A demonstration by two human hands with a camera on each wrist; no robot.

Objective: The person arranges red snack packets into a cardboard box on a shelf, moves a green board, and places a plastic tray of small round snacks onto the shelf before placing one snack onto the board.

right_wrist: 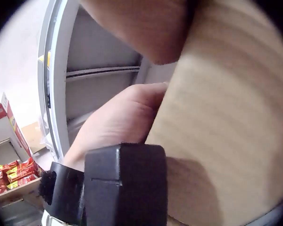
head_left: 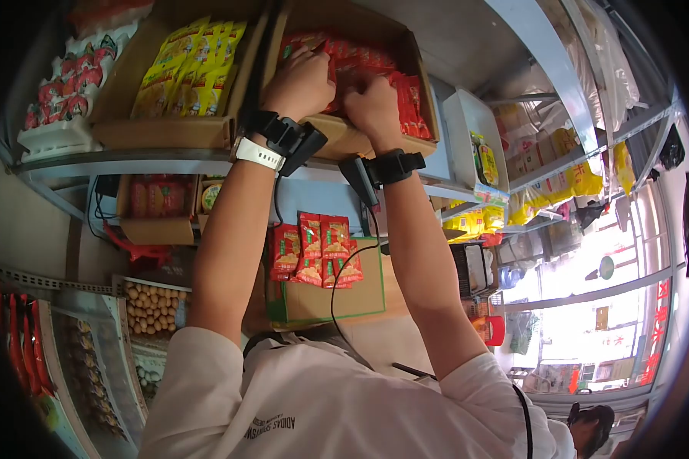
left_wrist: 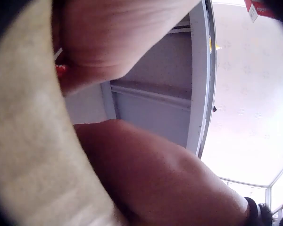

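Note:
Both hands reach into an open cardboard box [head_left: 412, 53] of red snack packets [head_left: 410, 103] on the upper shelf. My left hand [head_left: 302, 83], in the head view, has its fingers curled at the box's left side, gripping a red snack packet [head_left: 331, 75] that stands along them. Close to its right, my right hand [head_left: 375, 109] bends its fingers down among the packets; I cannot tell whether they pinch one. The cardboard wall [left_wrist: 28, 117] hides much of the left wrist view, and another cardboard panel [right_wrist: 231, 113] covers the right wrist view's right half.
A box of yellow packets [head_left: 187, 73] stands left of the red one, beside a white tray [head_left: 57, 138] of red-wrapped items. The metal shelf edge [head_left: 184, 156] runs below the boxes. Lower down, several red packets [head_left: 311, 243] lie on a cardboard carton [head_left: 337, 302]. A cable [head_left: 334, 287] hangs from the right wrist.

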